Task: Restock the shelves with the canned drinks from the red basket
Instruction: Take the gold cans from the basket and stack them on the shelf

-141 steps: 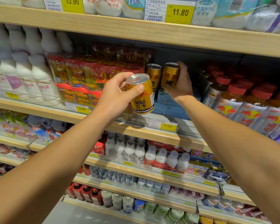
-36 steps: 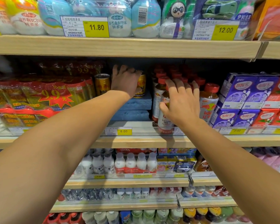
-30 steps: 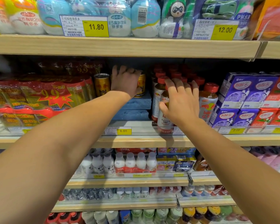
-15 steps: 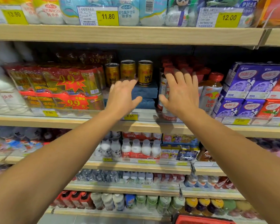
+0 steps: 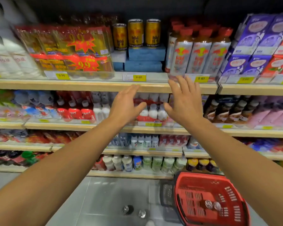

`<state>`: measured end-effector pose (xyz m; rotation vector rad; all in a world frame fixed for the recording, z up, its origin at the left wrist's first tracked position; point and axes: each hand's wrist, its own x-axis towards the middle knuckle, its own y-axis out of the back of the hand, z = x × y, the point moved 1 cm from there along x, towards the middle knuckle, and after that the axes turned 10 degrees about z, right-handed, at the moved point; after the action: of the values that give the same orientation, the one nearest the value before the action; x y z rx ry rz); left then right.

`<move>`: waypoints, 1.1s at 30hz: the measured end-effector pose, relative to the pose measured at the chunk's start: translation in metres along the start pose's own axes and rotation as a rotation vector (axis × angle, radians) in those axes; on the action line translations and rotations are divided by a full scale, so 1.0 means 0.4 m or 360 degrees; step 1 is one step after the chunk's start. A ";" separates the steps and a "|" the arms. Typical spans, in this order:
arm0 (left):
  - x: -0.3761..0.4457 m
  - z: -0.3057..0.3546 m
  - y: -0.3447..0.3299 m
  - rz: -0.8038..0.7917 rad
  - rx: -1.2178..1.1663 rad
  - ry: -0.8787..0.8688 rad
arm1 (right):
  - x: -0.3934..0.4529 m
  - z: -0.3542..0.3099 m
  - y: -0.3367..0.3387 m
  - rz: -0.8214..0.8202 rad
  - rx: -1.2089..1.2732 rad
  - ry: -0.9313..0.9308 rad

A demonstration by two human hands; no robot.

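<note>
Left hand: left hand [image 5: 124, 107] held out in front of the shelving, fingers straight and loosely spread, thumb out to the side; holds nothing, touches nothing.
Right hand: right hand [image 5: 185, 104] beside it, same pose, fingers fanned and pointing up, empty; fingertips overlap the shelf edge [image 5: 95, 86] in view, contact cannot be told.
Between the hands: small white bottles [image 5: 153, 112] on the shelf below show in the gap.
Cans on shelf: three gold cans [image 5: 135, 34] upright in a row, above both hands, standing on stacked blue blocks [image 5: 145, 59]; the left can sits a little lower than the other two.
Neighbours left: shrink-wrapped red and gold multipacks [image 5: 69, 49] with 9.9 stickers, just beside the cans.
Neighbours right: red-capped bottles [image 5: 200, 51] with silver labels; further right, purple cartons [image 5: 260, 46].
Price tag: yellow tag [image 5: 138, 77] reading 6.00 under the cans.
Red basket: red basket [image 5: 209, 199] on the floor, low right, under the right forearm; two can tops [image 5: 212, 205] visible inside.
Floor: two more can tops [image 5: 134, 211] standing on the grey tiles, left of the basket.
Focus: frame blurred, labels mostly unreadable.
</note>
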<state>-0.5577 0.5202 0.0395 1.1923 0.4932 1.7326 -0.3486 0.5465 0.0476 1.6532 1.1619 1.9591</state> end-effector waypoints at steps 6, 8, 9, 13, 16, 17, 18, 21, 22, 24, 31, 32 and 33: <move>-0.275 0.013 -0.086 -0.0370 -0.0096 0.0077 | -0.311 -0.057 -0.014 -0.0424 0.0024 -0.0104; -0.359 0.018 -0.120 -0.0481 -0.0137 0.0099 | -0.408 -0.059 -0.008 -0.0526 0.0018 -0.0138; -0.396 0.023 -0.139 -0.0540 -0.0132 0.0114 | -0.453 -0.055 -0.002 -0.0605 0.0009 -0.0179; -0.530 0.056 -0.203 -0.0737 -0.0153 0.0167 | -0.615 -0.014 0.021 -0.0881 -0.0033 -0.0315; -0.606 0.102 -0.239 -0.0756 -0.0187 0.0120 | -0.714 0.043 0.037 -0.1008 -0.0042 -0.0425; -0.624 0.122 -0.253 -0.0782 -0.0211 0.0134 | -0.745 0.066 0.043 -0.1061 -0.0038 -0.0473; -0.641 0.145 -0.271 -0.0804 -0.0256 0.0146 | -0.777 0.092 0.046 -0.1107 -0.0034 -0.0518; -0.674 0.222 -0.341 -0.0877 -0.0313 0.0138 | -0.862 0.187 0.041 -0.1182 -0.0021 -0.0621; -0.683 0.249 -0.372 -0.0917 -0.0304 0.0137 | -0.887 0.222 0.036 -0.1199 -0.0021 -0.0657; -0.696 0.311 -0.437 -0.0998 -0.0316 0.0180 | -0.931 0.298 0.028 -0.1230 0.0000 -0.0735; -0.702 0.532 -0.697 -0.1162 -0.0293 0.0193 | -1.072 0.630 -0.008 -0.1427 0.0083 -0.0873; -0.696 0.558 -0.740 -0.1171 -0.0285 0.0200 | -1.086 0.676 -0.021 -0.1446 0.0095 -0.0886; -0.693 0.578 -0.785 -0.1162 -0.0290 0.0193 | -1.100 0.716 -0.036 -0.1468 0.0120 -0.0897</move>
<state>-0.1842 0.3897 -0.2295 0.6547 0.7192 1.1834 0.0351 0.3554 -0.2561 1.2125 1.3954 0.8286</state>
